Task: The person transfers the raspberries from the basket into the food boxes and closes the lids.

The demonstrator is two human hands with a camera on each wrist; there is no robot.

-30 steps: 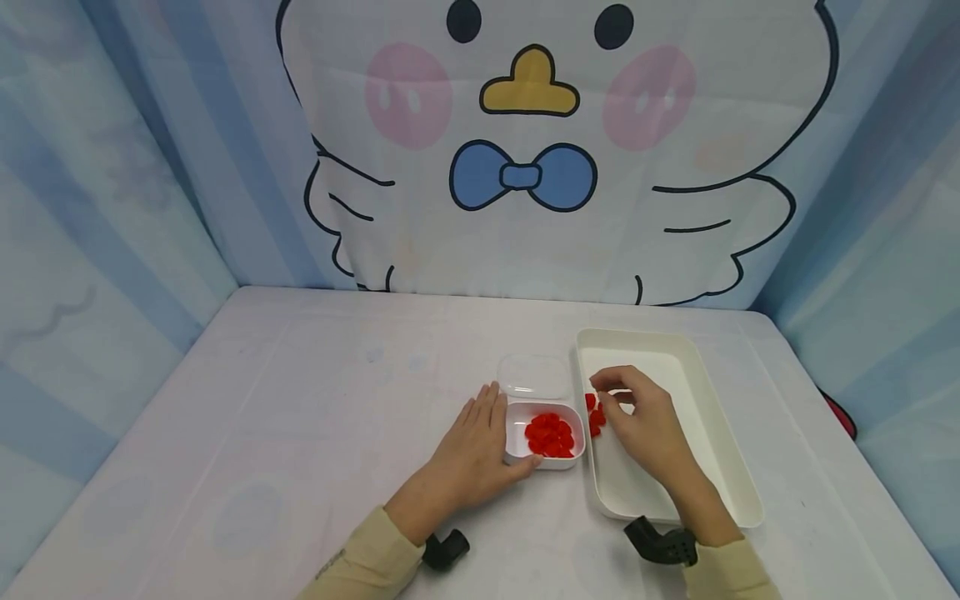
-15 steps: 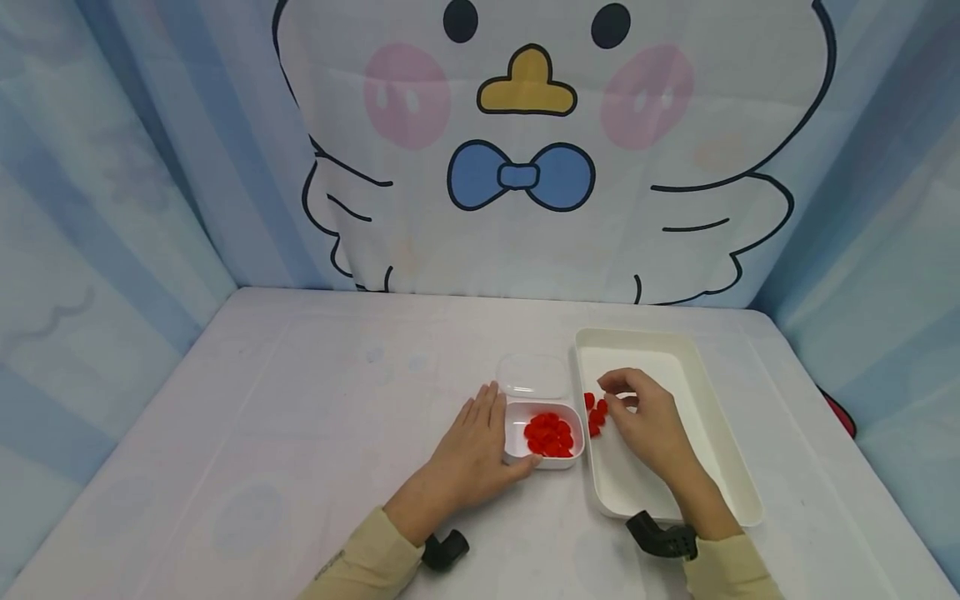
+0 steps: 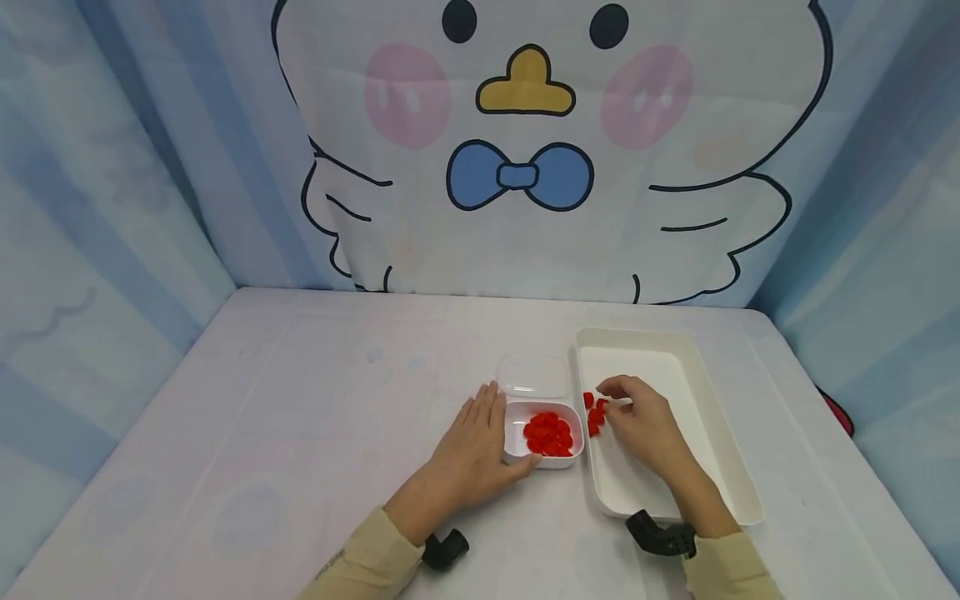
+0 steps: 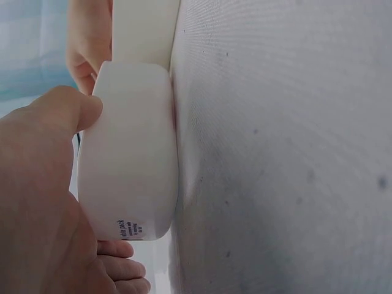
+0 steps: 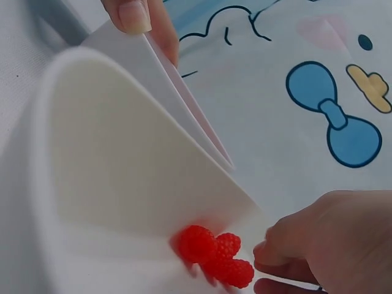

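My left hand (image 3: 471, 454) lies along the left side of a small white box (image 3: 513, 458), fingers straight, thumb touching its front rim. Several red raspberries (image 3: 549, 435) are heaped inside this box. Its clear lid (image 3: 534, 375) is folded back behind it. My right hand (image 3: 647, 423) is over the left part of a white tray (image 3: 708, 433), thumb and fingers bent and apart. Close to its fingertips, a few raspberries (image 5: 199, 245) lie against the tray's left wall. No berry shows between the fingers. In the left wrist view, the box's white wall (image 4: 131, 141) hides its contents.
The tray stands directly right of the box, their edges nearly touching. Both rest on a pale cloth-covered table (image 3: 337, 383). A curtain with a printed cartoon (image 3: 525, 233) hangs at the back edge, and blue-striped curtains (image 3: 97, 275) hang at the sides.
My right hand has lowered slightly, its fingers coming closer together beside the raspberries in the tray. The left hand and the box have stayed in place.
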